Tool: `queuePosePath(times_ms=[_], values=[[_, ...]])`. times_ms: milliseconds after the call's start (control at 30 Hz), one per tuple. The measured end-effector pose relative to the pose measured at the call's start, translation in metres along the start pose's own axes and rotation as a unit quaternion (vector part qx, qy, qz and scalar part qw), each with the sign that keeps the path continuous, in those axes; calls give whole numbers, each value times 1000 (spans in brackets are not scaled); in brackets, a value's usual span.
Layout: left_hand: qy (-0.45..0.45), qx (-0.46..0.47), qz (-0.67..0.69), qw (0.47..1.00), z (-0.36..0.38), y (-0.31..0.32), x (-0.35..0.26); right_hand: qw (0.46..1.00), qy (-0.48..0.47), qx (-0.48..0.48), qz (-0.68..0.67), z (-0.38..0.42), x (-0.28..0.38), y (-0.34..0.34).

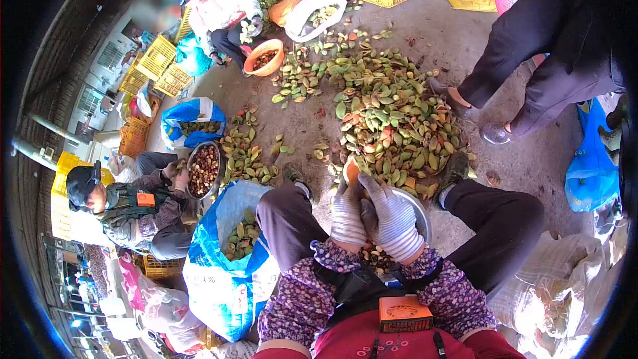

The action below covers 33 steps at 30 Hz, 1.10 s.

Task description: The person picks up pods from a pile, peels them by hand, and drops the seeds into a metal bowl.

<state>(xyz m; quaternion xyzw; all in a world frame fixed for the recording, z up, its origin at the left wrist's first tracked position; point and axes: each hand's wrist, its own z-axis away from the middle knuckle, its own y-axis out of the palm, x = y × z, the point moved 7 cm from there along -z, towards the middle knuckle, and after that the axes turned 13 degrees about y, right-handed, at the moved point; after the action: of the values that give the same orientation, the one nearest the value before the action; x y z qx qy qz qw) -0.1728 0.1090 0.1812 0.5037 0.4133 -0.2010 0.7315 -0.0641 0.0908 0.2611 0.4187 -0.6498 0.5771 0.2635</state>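
Observation:
My left hand (pixel 348 216) and my right hand (pixel 393 219), both in grey-and-white striped gloves, meet above a metal basin (pixel 421 213) between my knees. A split pod (pixel 351 170) with an orange inside sticks up from my left fingers, which are closed around its lower part. The right fingers are bent and pressed together against the left hand, close to the pod. Whatever they may hold is hidden by the glove. Brown seeds (pixel 376 259) lie in the basin under my wrists.
A large heap of green pods (pixel 392 119) spreads ahead of my feet. A blue-and-white sack (pixel 229 272) with pods stands at my left. One person (pixel 133 206) sits left by a seed bowl (pixel 205 170), another (pixel 222 16) farther back. Someone's legs (pixel 525 60) are at right.

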Motion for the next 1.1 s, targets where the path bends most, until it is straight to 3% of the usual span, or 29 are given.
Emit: queuePosePath(times_ms=[167, 267, 300, 367, 433, 467, 500, 533, 600, 633, 700, 767, 800, 867, 933, 967, 1000, 1033, 1067, 1100], values=[[-77, 27, 99, 992, 13, -6, 9, 999, -27, 32, 29, -2, -9, 12], [58, 70, 35, 995, 26, 31, -30, 999, -5, 32, 22, -2, -19, 21], [58, 69, 35, 995, 25, 30, -29, 1000, 0, 28, -3, -1, -23, 22], [85, 51, -94, 991, 24, 25, -34, 999, 1, 3, -46, -4, -19, 12], [170, 119, -151, 966, 11, 28, -48, 978, 6, 15, -210, -6, -16, -1], [238, 155, -195, 939, -2, 26, -58, 950, 60, 58, -301, -3, -14, -7], [265, 125, -291, 911, -11, 23, -82, 950, 44, -2, -308, -2, 0, -24], [284, 91, -385, 873, -20, 19, -107, 935, 74, 10, -346, -3, -10, -22], [317, 7, -705, 635, -18, 10, -172, 916, 115, -8, -383, -4, -40, -28], [328, 4, -755, 568, -36, -16, -180, 915, 124, -40, -382, -9, -55, -35], [284, 77, -760, 580, -66, -106, -181, 860, 244, -72, -442, -12, -101, -39], [103, 129, -847, 505, -79, -237, -169, 792, 325, -106, -505, -5, -152, -34], [-6, -21, -852, 524, -64, -225, -175, 788, 331, -118, -506, -1, -171, -30], [236, 118, -854, 449, -37, -331, -201, 726, 353, -127, -576, 8, -209, -12], [184, 79, -907, 369, -42, -347, -227, 696, 364, -112, -609, 10, -236, 9], [177, 97, -894, 400, -49, -322, -245, 689, 389, -123, -599, 11, -243, 15], [72, 53, -648, 757, -70, -302, -260, 688, 395, -124, -596, 10, -248, 22], [68, 77, -441, 892, -71, -230, -269, 683, 404, -152, -589, 9, -256, 25], [36, 83, -209, 974, -70, -154, -279, 677, 414, -181, -581, 12, -266, 30], [76, 149, -283, 944, -66, -82, -284, 676, 420, -180, -578, 14, -276, 37]])
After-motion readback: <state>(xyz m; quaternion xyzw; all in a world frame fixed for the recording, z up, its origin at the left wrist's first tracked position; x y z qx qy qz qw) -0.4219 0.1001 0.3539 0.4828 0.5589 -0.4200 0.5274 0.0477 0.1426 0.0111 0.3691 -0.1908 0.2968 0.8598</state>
